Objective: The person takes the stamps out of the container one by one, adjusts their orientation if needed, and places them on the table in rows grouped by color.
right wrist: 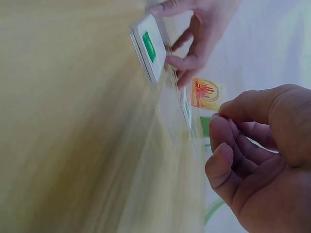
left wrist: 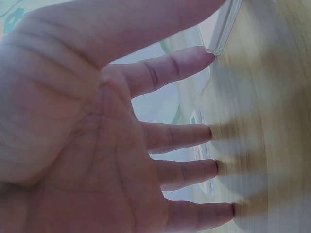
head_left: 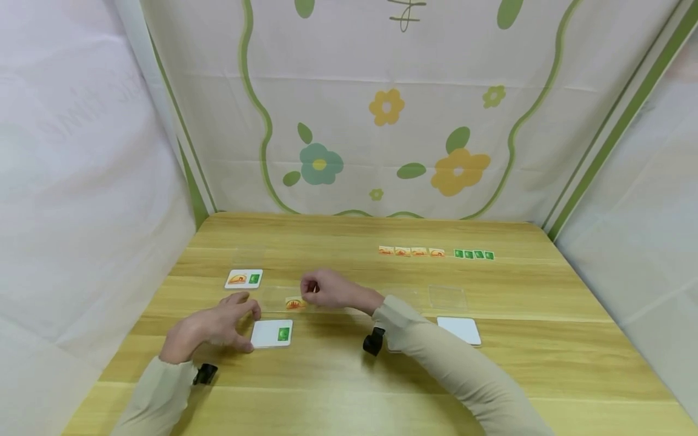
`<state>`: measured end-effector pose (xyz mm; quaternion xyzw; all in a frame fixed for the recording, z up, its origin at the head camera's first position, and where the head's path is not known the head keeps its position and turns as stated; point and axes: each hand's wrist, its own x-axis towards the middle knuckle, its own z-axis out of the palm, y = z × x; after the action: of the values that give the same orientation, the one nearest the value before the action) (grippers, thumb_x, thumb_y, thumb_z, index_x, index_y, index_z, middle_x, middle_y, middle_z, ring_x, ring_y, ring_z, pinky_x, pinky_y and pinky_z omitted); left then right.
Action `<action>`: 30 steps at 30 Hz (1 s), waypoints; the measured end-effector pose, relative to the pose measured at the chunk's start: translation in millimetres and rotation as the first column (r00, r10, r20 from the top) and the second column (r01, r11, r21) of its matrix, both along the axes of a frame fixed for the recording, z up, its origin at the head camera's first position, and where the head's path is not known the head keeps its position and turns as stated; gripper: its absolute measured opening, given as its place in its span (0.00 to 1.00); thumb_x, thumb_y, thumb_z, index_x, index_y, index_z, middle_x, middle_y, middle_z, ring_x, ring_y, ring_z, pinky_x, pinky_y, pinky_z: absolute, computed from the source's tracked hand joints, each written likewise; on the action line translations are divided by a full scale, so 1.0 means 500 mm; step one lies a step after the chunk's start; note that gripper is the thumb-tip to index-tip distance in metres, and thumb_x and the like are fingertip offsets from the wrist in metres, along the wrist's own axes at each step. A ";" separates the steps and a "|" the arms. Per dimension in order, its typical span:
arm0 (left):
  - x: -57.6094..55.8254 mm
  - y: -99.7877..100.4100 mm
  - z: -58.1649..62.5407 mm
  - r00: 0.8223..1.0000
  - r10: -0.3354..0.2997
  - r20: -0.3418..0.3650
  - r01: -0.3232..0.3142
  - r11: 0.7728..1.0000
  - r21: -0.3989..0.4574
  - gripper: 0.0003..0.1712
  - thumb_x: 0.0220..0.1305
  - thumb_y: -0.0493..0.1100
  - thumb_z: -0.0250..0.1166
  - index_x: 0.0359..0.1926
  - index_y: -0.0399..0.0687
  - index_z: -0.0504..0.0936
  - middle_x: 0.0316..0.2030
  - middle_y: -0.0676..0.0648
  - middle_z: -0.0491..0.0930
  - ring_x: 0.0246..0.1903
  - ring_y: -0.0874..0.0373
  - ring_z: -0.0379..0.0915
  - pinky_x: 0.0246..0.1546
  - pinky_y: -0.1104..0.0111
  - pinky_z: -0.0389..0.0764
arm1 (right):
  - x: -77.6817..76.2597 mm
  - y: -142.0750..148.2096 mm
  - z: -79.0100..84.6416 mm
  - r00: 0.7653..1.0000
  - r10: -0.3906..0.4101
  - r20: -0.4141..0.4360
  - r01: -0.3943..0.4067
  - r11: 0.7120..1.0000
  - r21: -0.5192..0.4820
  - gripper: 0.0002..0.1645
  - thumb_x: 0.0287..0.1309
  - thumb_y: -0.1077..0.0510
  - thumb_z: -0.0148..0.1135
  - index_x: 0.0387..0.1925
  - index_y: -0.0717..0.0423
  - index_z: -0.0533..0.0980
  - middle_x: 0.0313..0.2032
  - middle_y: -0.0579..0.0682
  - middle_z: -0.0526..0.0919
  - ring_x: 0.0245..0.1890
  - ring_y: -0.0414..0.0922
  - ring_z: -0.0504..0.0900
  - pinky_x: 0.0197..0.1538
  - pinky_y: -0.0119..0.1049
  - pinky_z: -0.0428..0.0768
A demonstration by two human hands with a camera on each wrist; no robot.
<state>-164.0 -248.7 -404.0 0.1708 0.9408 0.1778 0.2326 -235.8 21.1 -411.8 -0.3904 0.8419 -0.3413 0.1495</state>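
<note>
My right hand [head_left: 334, 289] pinches the orange sticker [head_left: 295, 303]; the white card [head_left: 265, 334], long axis crosswise, lies left of and nearward from it, touching my spread left hand [head_left: 215, 321].

A: what's that left hand [head_left: 215, 324] up to?

B: its fingers [left wrist: 182, 133] are fanned apart, pretty much straight, palm showing in the wrist cam.

A: and the right hand [head_left: 338, 292]?

B: full pinch tbh, thumb [right wrist: 248, 106] against fingertip, the rest curled in. right forearm [head_left: 458, 369] slants across from the lower right, beige sleeve [head_left: 400, 318] down to the wrist.
</note>
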 end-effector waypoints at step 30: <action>0.002 -0.001 -0.002 1.000 0.015 0.016 -0.015 1.000 0.024 0.25 0.49 0.50 0.78 0.43 0.60 0.71 0.72 0.27 0.48 0.69 0.25 0.46 0.55 0.34 0.66 | -0.084 0.078 0.028 0.991 -0.129 0.031 0.128 0.992 0.011 0.03 0.65 0.62 0.58 0.34 0.55 0.76 0.30 0.50 0.82 0.30 0.51 0.84 0.30 0.31 0.80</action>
<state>-163.1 -249.0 -404.7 0.1651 0.9379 0.1923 0.2367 -277.7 59.9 -397.6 -0.3292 0.8642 -0.3528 0.1423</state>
